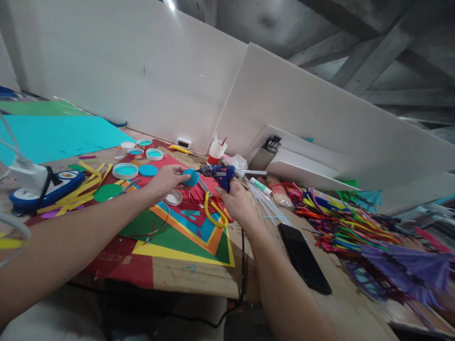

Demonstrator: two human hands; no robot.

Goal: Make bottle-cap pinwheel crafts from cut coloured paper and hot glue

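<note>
Pinched in the fingers of my left hand (169, 180) is a small blue disc (191, 177), held up above the table. My right hand (236, 201) grips a blue hot glue gun (223, 175) by its handle, and a clear glue stick (256, 173) pokes out of its back. The gun's nozzle points left at the disc, very close to it; whether they touch I cannot tell. Below my hands lies a white ring-shaped lid (174, 198) on red paper. Yellow-handled scissors (215, 213) rest just left of my right wrist.
White lids with blue insides (125, 171) and a green disc (108, 192) lie at left, near yellow paper strips (80, 189). Coloured sheets (185, 251) overlap at the front edge. A black phone (304, 258) and many pipe cleaners (348, 218) are at right. The gun's cord (243, 265) hangs over the edge.
</note>
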